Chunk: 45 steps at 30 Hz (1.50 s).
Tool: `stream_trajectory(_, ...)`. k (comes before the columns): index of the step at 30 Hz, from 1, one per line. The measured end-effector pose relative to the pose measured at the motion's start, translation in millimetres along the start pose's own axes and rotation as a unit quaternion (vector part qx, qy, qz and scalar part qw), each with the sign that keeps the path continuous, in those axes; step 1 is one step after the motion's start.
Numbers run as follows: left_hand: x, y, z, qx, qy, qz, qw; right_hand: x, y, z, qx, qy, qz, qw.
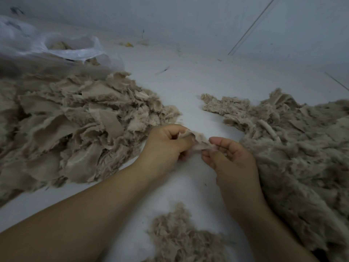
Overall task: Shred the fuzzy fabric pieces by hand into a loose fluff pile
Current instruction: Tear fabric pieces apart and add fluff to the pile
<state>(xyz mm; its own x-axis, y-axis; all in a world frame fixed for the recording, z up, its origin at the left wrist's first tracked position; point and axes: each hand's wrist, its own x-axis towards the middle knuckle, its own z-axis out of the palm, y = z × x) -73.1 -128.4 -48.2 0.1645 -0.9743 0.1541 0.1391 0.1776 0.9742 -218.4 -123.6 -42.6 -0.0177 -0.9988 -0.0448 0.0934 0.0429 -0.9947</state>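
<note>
Beige fuzzy scrap (198, 142) pinched between left hand (166, 146) and right hand (230, 156); soft, light, tears easy; grab edges.

Bare floor (188, 87) between fabric heap (66, 125) (left) and fluff pile (294, 148).

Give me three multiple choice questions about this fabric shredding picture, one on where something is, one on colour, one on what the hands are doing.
1. Where is the plastic bag?
A. Far left, behind the pile of fabric pieces
B. Near right corner
C. Between the hands

2. What colour is the fabric?
A. Bright red
B. Beige
C. Black

3. What are the hands doing?
A. Both rest flat on the floor
B. Both pinch one fabric piece between them
C. One holds scissors

Answers: 1 A, the bag lies at the upper left. 2 B, every pile is beige. 3 B, the left hand and right hand grip opposite ends of the piece.
</note>
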Motion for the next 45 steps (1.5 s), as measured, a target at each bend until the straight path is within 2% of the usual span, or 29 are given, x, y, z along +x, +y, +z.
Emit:
stream_trajectory(4, 1.8, 1.3, -2.6, -0.11, 0.019, -0.012, 0.994, 2.4, 1.7, -2.0, 0.03, 0.021, 0.021, 0.999)
stream_trajectory(9, 0.9, 0.3, -2.2, -0.112, -0.025, -0.043, 0.993, 2.1, 2.3, -2.8, 0.05, -0.005, 0.014, 0.999)
stream_trajectory(13, 1.1, 8.5, -4.8, -0.194, -0.057, -0.064, 0.977, 3.0, 5.6, -4.7, 0.034, 0.002, 0.034, 0.999)
stream_trajectory(17, 2.5, 9.0, -7.5, -0.237, -0.052, -0.068, 0.968, 6.0, 12.7, -7.4, 0.016, 0.007, 0.031, 0.999)
stream_trajectory(23, -0.7, 9.5, -8.3, -0.248, 0.011, -0.079, 0.965, 6.1, 14.2, -9.5, 0.0, 0.019, 0.021, 1.0)
stream_trajectory(29, -1.9, 7.2, -0.5, -0.138, -0.041, -0.077, 0.987, -2.0, 2.5, -3.7, -0.021, -0.033, -0.032, 0.999)
stream_trajectory(35, -2.5, 9.2, 0.5, -0.151, -0.072, -0.091, 0.982, -1.4, 3.4, 0.6, 0.008, -0.109, -0.009, 0.994)
stream_trajectory(41, 0.1, 8.7, -2.0, -0.191, -0.031, -0.064, 0.979, 1.3, 9.6, -0.5, -0.048, -0.072, -0.031, 0.996)
stream_trajectory(45, 3.0, 7.2, -4.3, -0.229, 0.002, -0.061, 0.972, 2.0, 9.5, -2.5, -0.031, -0.035, -0.049, 0.998)
